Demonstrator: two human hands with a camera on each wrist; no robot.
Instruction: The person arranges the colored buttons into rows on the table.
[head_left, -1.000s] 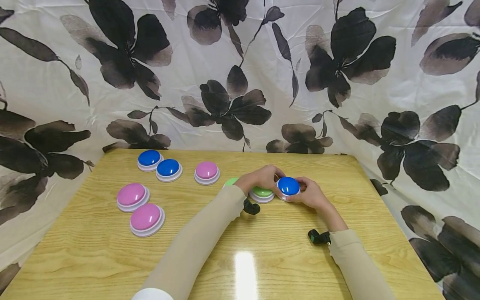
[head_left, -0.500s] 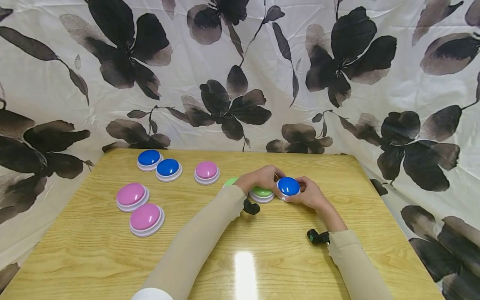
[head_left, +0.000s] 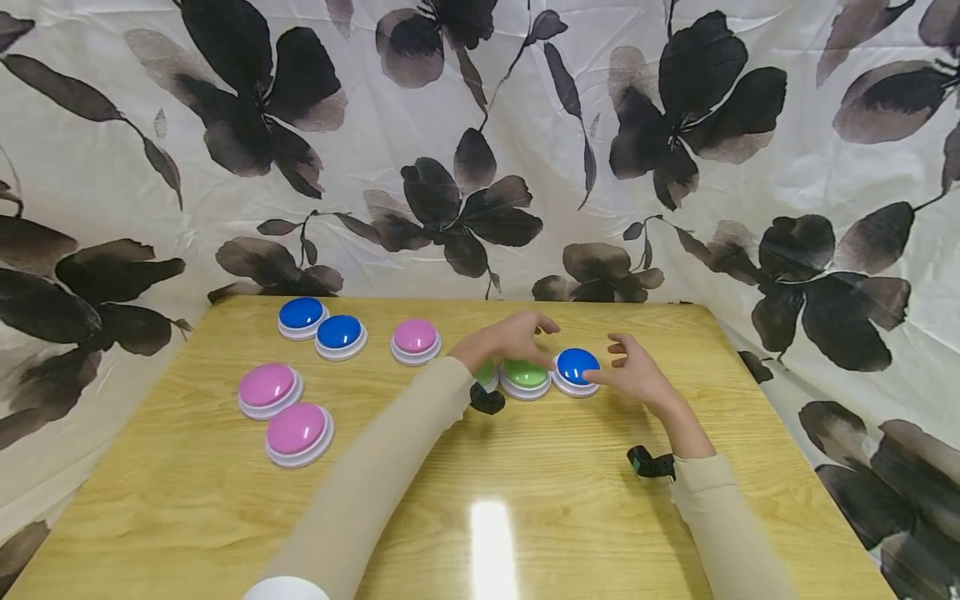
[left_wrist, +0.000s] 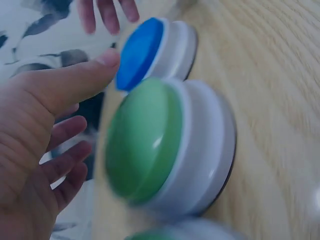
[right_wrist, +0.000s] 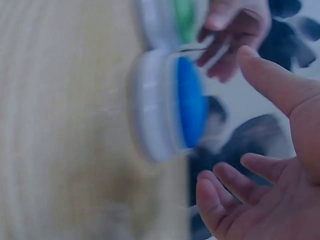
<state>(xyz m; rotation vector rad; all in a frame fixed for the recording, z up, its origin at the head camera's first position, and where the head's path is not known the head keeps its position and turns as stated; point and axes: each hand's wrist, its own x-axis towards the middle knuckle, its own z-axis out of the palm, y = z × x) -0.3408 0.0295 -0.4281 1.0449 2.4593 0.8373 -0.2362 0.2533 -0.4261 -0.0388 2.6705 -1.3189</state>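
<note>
A blue push button (head_left: 577, 367) with a white base sits at the right end of a row, beside a green push button (head_left: 525, 374). Another green button (head_left: 486, 372) is partly hidden behind my left wrist. My left hand (head_left: 514, 340) hovers over the green buttons, thumb and fingers spread and holding nothing. To the right of the blue button, my right hand (head_left: 636, 372) has its fingers apart, the thumb overlapping the button's edge in the head view. The right wrist view shows a gap between that blue button (right_wrist: 190, 102) and the right fingers.
Two blue buttons (head_left: 339, 332) stand at the back left of the wooden table (head_left: 570, 517), with a pink button (head_left: 415, 338) to their right. Two more pink buttons (head_left: 298, 431) lie nearer on the left. A floral cloth (head_left: 570, 167) hangs behind the table.
Both hands have let go of the blue button and lifted off it, the left moving up and left, the right slightly rightward. The button stays beside the green one.
</note>
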